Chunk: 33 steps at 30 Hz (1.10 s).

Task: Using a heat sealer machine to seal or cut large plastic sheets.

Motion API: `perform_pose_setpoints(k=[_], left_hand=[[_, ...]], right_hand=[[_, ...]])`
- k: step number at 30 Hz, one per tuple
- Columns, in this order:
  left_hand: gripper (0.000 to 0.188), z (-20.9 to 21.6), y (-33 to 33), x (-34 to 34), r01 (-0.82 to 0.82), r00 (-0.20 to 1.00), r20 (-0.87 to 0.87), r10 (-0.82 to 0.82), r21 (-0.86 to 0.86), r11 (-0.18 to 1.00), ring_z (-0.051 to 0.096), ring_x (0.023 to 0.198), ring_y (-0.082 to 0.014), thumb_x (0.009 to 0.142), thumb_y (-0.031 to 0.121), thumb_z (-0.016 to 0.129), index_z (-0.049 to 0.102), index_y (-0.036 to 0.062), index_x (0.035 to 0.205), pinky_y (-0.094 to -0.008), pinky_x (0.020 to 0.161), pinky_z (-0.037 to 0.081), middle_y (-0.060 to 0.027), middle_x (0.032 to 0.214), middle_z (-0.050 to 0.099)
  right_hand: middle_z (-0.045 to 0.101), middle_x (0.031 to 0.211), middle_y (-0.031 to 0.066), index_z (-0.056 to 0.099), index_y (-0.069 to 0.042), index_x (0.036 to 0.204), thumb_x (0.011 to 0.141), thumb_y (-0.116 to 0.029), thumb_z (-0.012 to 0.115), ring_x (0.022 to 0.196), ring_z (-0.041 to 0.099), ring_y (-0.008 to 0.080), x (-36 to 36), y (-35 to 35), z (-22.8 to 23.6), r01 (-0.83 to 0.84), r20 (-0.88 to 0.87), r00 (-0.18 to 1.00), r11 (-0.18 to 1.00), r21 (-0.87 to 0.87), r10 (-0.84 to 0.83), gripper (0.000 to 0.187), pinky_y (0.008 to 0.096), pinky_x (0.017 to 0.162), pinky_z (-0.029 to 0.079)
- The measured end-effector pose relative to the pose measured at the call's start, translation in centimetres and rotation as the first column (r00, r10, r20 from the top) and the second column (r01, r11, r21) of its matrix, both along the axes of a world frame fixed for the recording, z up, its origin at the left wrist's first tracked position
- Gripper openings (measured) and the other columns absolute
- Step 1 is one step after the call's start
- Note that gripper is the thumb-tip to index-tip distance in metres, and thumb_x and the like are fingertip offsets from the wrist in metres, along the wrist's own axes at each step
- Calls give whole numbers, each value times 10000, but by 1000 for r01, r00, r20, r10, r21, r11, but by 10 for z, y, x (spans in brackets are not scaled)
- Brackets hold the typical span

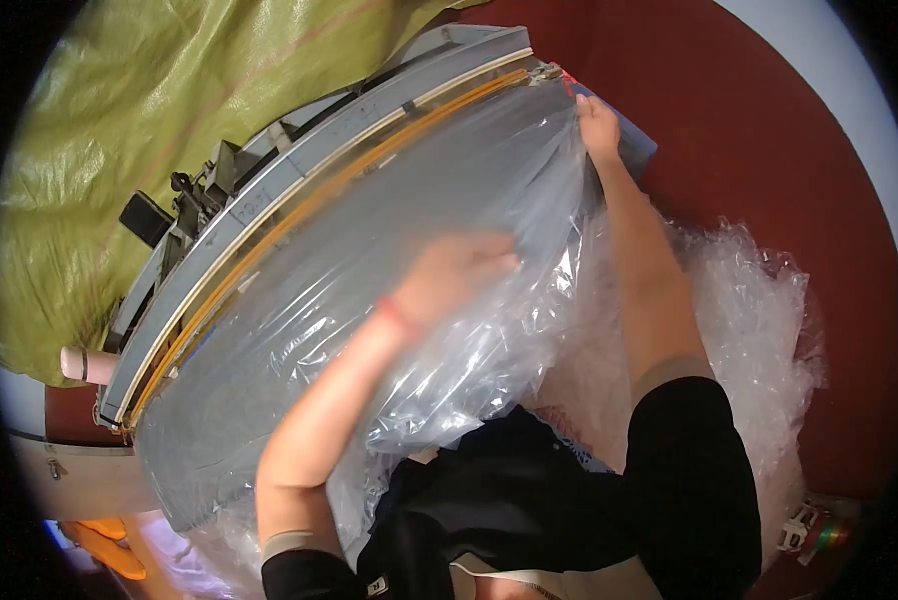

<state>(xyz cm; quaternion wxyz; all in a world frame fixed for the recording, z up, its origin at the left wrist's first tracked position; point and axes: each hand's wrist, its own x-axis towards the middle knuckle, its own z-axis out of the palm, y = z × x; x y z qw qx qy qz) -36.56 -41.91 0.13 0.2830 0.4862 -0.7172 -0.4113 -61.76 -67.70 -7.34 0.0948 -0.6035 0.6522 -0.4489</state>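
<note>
A large clear plastic sheet (309, 330) lies in wrinkles over a long grey table surface in front of me. My right hand (598, 127) is closed on the sheet at the far right corner of the table, where the plastic runs in taut folds down from the fingers. Over the middle of the sheet is my left hand (459, 268), smeared by motion, with a red band on its wrist. Whether its fingers touch or hold the plastic cannot be made out. An orange cord or strip (369, 160) runs along the far side of the surface.
A grey metal rail (269, 185) with dark brackets borders the far edge. Beyond it hangs a yellow-green tarp (169, 100). A pink cylinder (87, 366) juts out at the left end. More crumpled plastic (749, 310) bunches at my right, above a dark red floor (769, 150).
</note>
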Motion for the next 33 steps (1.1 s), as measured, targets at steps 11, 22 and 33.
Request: perform_pose_setpoints(k=[11, 22, 33], left_hand=[[328, -21, -19, -57, -79, 780, -549, 299, 388, 918, 559, 730, -137, 796, 188, 567, 492, 50, 1084, -296, 621, 457, -38, 856, 580], [190, -6, 272, 157, -170, 980, -21, 196, 408, 897, 537, 678, -114, 691, -1, 546, 594, 37, 871, -261, 634, 443, -37, 707, 571], [57, 149, 490, 380, -962, 67, 126, 990, -255, 98, 492, 661, -71, 786, 105, 565, 531, 74, 820, -199, 599, 384, 11, 733, 525]], right_hand=[[557, 799, 207, 544, -30, 816, 843, -380, 440, 801, 525, 377, -5, 2, -5, -55, 43, 997, 995, -79, 59, 366, 398, 691, 404], [597, 1020, 102, 592, -52, 1016, 872, -277, 424, 966, 547, 214, 5, -2, -11, -238, -69, 970, 965, -110, 231, 316, 305, 845, 393], [593, 880, 135, 566, -62, 972, 857, -429, 414, 802, 543, 267, -23, -58, -42, -186, -191, 962, 981, 56, 193, 413, 333, 728, 408]])
